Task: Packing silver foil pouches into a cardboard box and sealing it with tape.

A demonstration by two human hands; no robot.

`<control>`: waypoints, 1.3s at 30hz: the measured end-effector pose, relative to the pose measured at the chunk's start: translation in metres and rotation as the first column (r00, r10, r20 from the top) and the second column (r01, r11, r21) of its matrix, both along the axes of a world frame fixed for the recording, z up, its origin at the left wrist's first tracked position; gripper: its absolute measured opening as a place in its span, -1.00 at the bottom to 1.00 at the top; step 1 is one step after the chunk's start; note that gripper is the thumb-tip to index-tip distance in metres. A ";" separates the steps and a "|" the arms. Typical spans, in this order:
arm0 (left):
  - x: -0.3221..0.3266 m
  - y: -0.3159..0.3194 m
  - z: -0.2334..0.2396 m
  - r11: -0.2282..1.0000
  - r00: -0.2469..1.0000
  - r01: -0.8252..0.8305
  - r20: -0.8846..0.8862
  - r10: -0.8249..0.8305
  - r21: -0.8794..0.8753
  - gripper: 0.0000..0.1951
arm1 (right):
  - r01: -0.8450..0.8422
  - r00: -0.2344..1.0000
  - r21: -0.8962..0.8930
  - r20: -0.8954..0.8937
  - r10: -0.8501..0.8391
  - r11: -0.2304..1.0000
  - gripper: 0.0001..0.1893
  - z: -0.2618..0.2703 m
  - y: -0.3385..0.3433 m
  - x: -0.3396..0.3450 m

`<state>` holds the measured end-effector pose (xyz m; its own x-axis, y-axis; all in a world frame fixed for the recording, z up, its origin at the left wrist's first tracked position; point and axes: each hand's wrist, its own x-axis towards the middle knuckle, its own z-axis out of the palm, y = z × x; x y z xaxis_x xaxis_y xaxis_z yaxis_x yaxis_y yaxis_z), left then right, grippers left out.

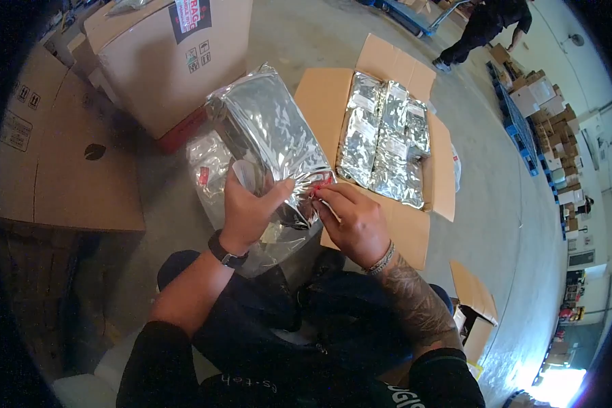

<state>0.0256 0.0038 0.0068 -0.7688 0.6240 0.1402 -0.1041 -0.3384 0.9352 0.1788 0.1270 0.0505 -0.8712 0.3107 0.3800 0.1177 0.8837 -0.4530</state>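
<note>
A large boxy package in shiny silver foil (280, 117) leans before me, tilted, above my lap. My left hand (250, 209) grips its near left side, with the thumb pressed on the foil. A white label (244, 174) shows beside those fingers. At the package's near right corner, my right hand (354, 217) pinches the crumpled foil by a red strip or sticker (322, 179); the fingers partly hide it. Clear plastic wrapping (211, 171) with a red mark lies beneath and left of the package.
Right of the package stands an open cardboard box (405, 232) holding several silver foil packs (382, 137). Large cartons (168, 66) rise on the left. A smaller open box (477, 326) sits at lower right. Farther off are loaded blue pallets (517, 137), a blue cart (403, 18) and a walking person (484, 30).
</note>
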 end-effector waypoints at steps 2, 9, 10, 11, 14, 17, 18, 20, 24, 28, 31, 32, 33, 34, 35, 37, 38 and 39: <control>0.004 0.002 -0.001 1.000 0.999 0.023 0.033 -0.024 0.018 -0.57 | 0.082 0.996 0.030 0.044 -0.083 0.996 -0.80 -0.007 -0.003 -0.003; -0.002 -0.003 0.001 0.998 0.999 0.027 0.041 -0.024 -0.055 -0.70 | -0.050 0.998 -0.137 -0.038 0.045 0.989 -0.82 -0.002 0.008 0.002; -0.002 -0.003 0.001 0.999 1.000 0.025 0.010 -0.025 -0.033 -0.71 | -0.050 0.998 -0.139 -0.037 0.045 0.989 -0.82 0.000 0.009 0.003; -0.003 -0.003 0.001 0.999 1.000 0.025 0.012 -0.025 -0.035 -0.71 | -0.073 0.997 -0.146 -0.047 0.067 0.987 -0.81 0.002 0.009 0.003; -0.004 -0.004 0.002 0.998 0.998 0.044 0.056 -0.042 -0.046 -0.71 | -0.075 0.996 -0.137 -0.060 0.068 0.988 -0.80 0.000 0.004 0.002; -0.001 -0.003 -0.001 0.997 1.000 0.009 0.019 -0.008 -0.070 -0.68 | -0.032 0.998 -0.094 -0.062 0.026 0.995 -0.80 -0.008 -0.001 0.003; 0.000 -0.003 0.000 0.998 1.000 0.002 0.013 -0.001 -0.057 -0.67 | -0.019 0.998 -0.071 -0.069 0.014 0.997 -0.81 -0.011 -0.002 0.002; 0.002 -0.002 0.000 0.999 1.000 -0.007 0.006 0.007 -0.044 -0.66 | 0.006 0.996 0.000 -0.084 -0.006 1.000 -0.81 -0.015 -0.007 0.002; 0.006 0.002 0.001 0.999 1.000 -0.023 -0.011 0.022 -0.043 -0.64 | 0.037 0.999 0.245 -0.037 -0.029 0.969 -0.83 -0.020 -0.009 -0.002; -0.002 0.000 -0.001 1.000 0.998 0.008 0.070 -0.009 0.005 -0.67 | 0.351 0.924 0.018 -0.170 -0.343 0.936 -0.87 -0.012 0.052 0.006; -0.004 -0.001 -0.002 0.999 0.992 -0.002 0.128 -0.005 0.053 -0.70 | 0.330 0.893 -0.312 -0.203 -0.402 0.891 -0.84 -0.014 0.076 0.015; -0.007 -0.001 0.001 0.998 0.994 -0.012 0.110 0.006 0.057 -0.74 | 0.280 0.893 -0.514 -0.170 -0.416 0.811 -0.81 -0.017 0.079 0.016; -0.008 -0.004 0.002 0.999 0.993 -0.016 0.115 0.010 0.051 -0.74 | 0.280 0.896 -0.517 -0.163 -0.414 0.809 -0.81 -0.018 0.079 0.015; -0.010 -0.007 0.003 0.998 0.991 -0.042 0.130 0.035 0.048 -0.77 | 0.287 0.903 -0.559 -0.112 -0.414 0.778 -0.79 -0.019 0.078 0.012; -0.013 -0.011 0.004 0.997 0.987 -0.071 0.145 0.064 0.044 -0.79 | 0.293 0.911 -0.600 -0.060 -0.408 0.744 -0.77 -0.021 0.076 0.009; -0.023 -0.007 0.009 0.986 0.984 -0.161 0.083 0.156 0.052 -0.81 | 0.282 0.931 -0.603 -0.015 -0.364 0.747 -0.78 -0.033 0.079 0.006; -0.033 -0.007 0.011 0.961 0.964 -0.265 0.036 0.263 0.079 -0.78 | 0.269 0.946 -0.608 0.019 -0.325 0.747 -0.78 -0.042 0.080 0.002; -0.044 -0.005 0.012 0.925 0.930 -0.363 -0.012 0.367 0.112 -0.75 | 0.254 0.952 -0.613 0.021 -0.306 0.748 -0.78 -0.054 0.085 -0.004</control>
